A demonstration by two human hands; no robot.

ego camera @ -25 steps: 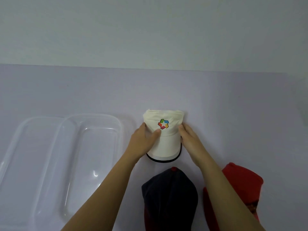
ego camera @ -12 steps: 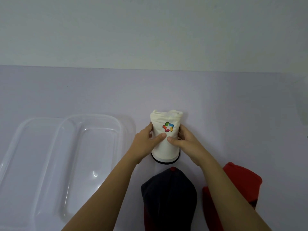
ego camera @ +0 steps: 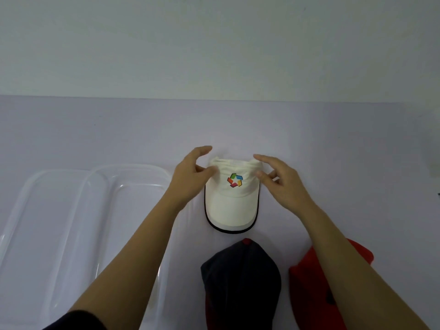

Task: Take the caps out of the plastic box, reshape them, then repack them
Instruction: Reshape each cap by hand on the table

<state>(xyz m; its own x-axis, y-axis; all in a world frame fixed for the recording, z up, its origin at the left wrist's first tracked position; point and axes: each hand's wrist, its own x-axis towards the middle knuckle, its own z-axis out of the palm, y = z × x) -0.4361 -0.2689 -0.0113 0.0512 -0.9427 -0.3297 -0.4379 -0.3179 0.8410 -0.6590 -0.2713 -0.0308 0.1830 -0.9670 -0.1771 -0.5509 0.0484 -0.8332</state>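
We are looking at the cream fabric cap [ego camera: 232, 201], lying flat on the worktop [ego camera: 333, 144] with its rounded, black-edged brim pointing near. Our left hand [ego camera: 190, 179] and right hand [ego camera: 283, 184] are flanking its crumpled crown, each grip relaxed and holding nothing. Nearer are lying a soft navy cap [ego camera: 240, 277] and a red cap [ego camera: 304, 282]; the clear, round-cornered plastic box [ego camera: 123, 222] is sitting left.

The cream-white cap [ego camera: 232, 203] at centre has a thin black brim edge and a logo [ego camera: 234, 180] of red, orange, green, blue and pink. Lower centre: dark navy cap [ego camera: 240, 282], red button [ego camera: 247, 241]. Lower right: plain red cap [ego camera: 307, 294]. Left: clear plastic box [ego camera: 128, 166], lilac table [ego camera: 333, 139]
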